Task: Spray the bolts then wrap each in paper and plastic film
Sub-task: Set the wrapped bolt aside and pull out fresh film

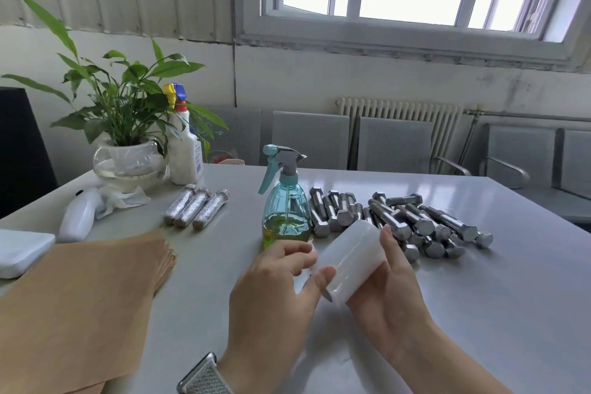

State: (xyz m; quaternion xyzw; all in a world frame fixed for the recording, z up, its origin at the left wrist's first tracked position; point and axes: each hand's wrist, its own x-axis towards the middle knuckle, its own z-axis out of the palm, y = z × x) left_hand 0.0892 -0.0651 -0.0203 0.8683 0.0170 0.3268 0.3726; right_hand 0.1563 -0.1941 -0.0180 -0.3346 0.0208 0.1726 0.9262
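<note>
Above the table (479, 313), both hands cradle the film roll (350, 257).

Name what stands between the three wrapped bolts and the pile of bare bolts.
The teal spray bottle stands between the wrapped bolts and the bare bolts, in the head view.

On the bench (447, 313): stack of paper sheets (73, 297) at near left; three wrapped bolts (196, 208) side by side beyond its far right corner. Spray bottle (285, 201) at centre, heap of bare bolts (406, 224) just right of it. Roll of plastic film (350, 261) above the bench, near of bottle and heap, between left hand (275, 291) and right hand (393, 285). Potted plant (128, 137) at far left, second spray bottle (185, 144) just right of it, crumpled cloth (123, 200) before the pot. Chairs (351, 144) and radiator (399, 115) behind the far edge.
</note>
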